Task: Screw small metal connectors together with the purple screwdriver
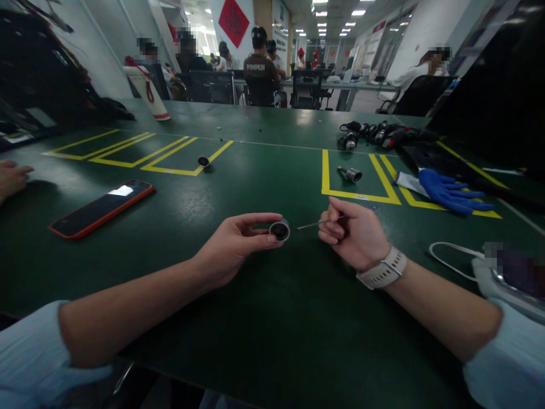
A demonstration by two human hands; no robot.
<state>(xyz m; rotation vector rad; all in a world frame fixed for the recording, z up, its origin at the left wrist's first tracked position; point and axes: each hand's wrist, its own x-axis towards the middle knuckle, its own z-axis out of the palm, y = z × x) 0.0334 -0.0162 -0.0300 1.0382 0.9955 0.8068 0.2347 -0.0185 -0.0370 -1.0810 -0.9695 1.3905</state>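
Note:
Between the thumb and fingers of my left hand (234,241) is a small round part (280,230) with a silvery rim and a dark inside, its open face turned toward me. My right hand (353,230) grips a thin metal rod (309,225), like a slim screwdriver shaft; its handle end is hidden in my fingers. The rod points left, its tip a short gap away from the round part. Beyond my right hand, a metal piece with a cup-shaped end and a narrow stem (351,174) lies inside a yellow taped box.
A round dark cap (204,162) lies on yellow tape. At left are an orange-cased phone (104,209) and another person's hand (12,177). A blue glove (449,190), black cabled gear (378,133) and a white cable (451,245) lie at right on the green table (272,329).

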